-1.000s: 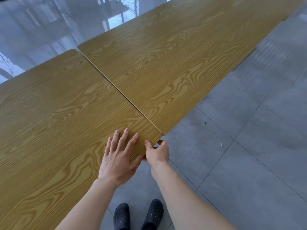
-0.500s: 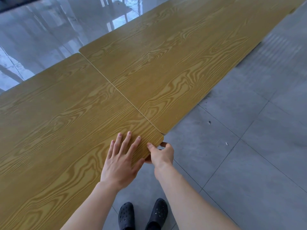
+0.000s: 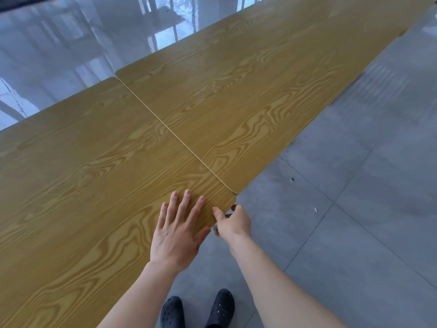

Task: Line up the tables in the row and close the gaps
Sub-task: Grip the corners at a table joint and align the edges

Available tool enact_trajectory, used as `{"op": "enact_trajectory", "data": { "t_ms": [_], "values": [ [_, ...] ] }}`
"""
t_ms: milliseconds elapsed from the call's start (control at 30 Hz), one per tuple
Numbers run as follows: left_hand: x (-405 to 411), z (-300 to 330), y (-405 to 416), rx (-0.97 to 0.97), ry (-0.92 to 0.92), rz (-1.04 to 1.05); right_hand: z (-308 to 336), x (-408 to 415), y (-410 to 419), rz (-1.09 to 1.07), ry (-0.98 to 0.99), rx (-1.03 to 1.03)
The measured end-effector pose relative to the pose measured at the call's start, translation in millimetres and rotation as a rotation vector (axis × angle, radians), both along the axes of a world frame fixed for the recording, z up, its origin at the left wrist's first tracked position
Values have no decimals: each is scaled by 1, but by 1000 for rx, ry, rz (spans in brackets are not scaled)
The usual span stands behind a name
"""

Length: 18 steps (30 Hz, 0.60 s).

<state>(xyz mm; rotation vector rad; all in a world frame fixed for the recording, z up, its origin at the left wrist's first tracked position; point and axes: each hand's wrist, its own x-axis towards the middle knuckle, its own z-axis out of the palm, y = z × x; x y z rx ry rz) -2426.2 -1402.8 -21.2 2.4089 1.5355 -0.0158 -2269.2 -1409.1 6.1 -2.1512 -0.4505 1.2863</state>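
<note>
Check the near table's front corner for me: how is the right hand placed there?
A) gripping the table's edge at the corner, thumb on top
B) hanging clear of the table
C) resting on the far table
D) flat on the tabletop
A: the right hand pinches the near table at its front corner, thumb on top and fingers curled under the edge, while the left hand lies flat beside it.

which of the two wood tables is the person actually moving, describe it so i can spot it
A row of yellow wood-grain tables runs diagonally over a grey tiled floor. Follow the thin seam between two tops down to its near end. The near table, left of that seam, has the left hand flat on it and the right hand gripping its corner; the far table is untouched.
</note>
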Motion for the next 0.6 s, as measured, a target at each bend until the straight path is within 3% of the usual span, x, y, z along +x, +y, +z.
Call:
{"op": "enact_trajectory", "data": {
  "t_ms": [133, 267, 333, 600],
  "values": [
    [-3, 3, -2, 0, -8, 1, 10, 15, -22, 507, -590, 66],
    [-11, 2, -3, 6, 5, -28, 6, 25, -29, 855, -850, 220],
    [-12, 0, -2, 13, 12, -43, 0, 26, -26, 990, -935, 278],
    [-11, -4, 2, 64, 32, -54, -16, 33, -8, 1197, -956, 347]
  ]
}}
